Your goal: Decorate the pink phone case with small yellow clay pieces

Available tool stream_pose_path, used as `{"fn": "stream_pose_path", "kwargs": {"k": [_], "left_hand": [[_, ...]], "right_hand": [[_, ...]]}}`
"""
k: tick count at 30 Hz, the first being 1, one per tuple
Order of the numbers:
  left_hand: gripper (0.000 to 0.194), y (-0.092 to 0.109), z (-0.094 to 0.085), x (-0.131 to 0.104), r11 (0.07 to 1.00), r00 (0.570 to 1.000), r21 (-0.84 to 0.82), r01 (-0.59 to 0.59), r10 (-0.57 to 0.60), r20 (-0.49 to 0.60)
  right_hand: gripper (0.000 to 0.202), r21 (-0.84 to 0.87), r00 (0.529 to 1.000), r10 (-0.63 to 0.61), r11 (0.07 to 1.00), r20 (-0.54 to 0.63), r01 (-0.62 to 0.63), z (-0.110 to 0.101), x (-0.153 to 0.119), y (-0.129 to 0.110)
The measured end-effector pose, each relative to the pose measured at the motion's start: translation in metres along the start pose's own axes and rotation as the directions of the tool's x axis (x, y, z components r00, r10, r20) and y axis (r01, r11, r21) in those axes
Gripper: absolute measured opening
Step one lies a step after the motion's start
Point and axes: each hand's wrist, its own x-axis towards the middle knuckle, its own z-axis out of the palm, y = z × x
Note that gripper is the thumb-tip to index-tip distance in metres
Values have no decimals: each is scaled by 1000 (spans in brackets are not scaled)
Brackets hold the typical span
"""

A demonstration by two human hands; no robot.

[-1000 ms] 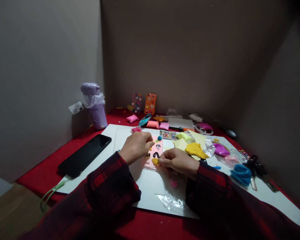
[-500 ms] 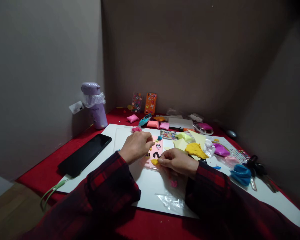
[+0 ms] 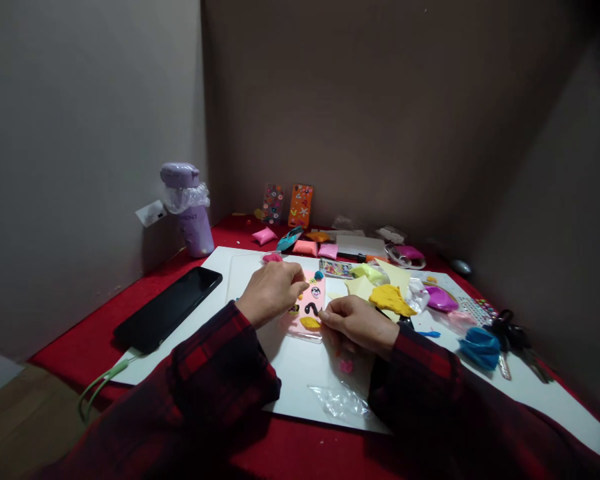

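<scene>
A pink phone case (image 3: pixel 303 329) lies on the white board, decorated with a black curl, a small face and a teal piece. Across its lower part sits a yellow clay piece (image 3: pixel 309 323). My left hand (image 3: pixel 273 291) hovers over the case's left side, thumb and fingers pinched together; what they hold, if anything, is hidden. At the lower right edge, my right hand (image 3: pixel 357 321) has its thumb and index finger closed beside the yellow piece, and I cannot make out anything between them. A yellow clay lump (image 3: pixel 391 300) rests right of the case.
A black phone (image 3: pixel 170 309) lies at the left, with a purple bottle (image 3: pixel 195 223) behind it. Clear plastic wrap (image 3: pixel 341 402) is near the front edge. Blue clay (image 3: pixel 481 348) and scissors (image 3: pixel 514 333) are at the right. Two decorated cases stand at the back.
My right fingertips have shifted slightly off the yellow piece, so more of it shows on the pink case. My left hand has hardly moved.
</scene>
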Motion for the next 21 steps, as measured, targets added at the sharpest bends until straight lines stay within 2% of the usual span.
{"fn": "stream_pose_path", "kwargs": {"k": [4, 6, 8, 11, 14, 21], "left_hand": [[19, 0, 0, -1, 1000, 1000, 9, -3, 3, -4], [18, 0, 0, -1, 1000, 1000, 13, -6, 6, -7], [18, 0, 0, -1, 1000, 1000, 13, -5, 5, -7], [17, 0, 0, -1, 1000, 1000, 14, -5, 5, -10], [16, 0, 0, -1, 1000, 1000, 18, -2, 2, -8], [16, 2, -1, -1, 1000, 1000, 24, 6, -5, -12]], "right_hand": [[25, -10, 993, -67, 998, -95, 67, -1, -6, -1], [17, -64, 974, -151, 988, -170, 142, -1, -11, -1], [10, -196, 924, -288, 950, -251, 242, 1, -17, 1], [13, -370, 840, -440, 873, -318, 317, 6, -22, 7], [15, -440, 815, -492, 832, -306, 337, 10, -23, 12], [17, -528, 825, -524, 772, -212, 354, 13, -23, 15]]}}
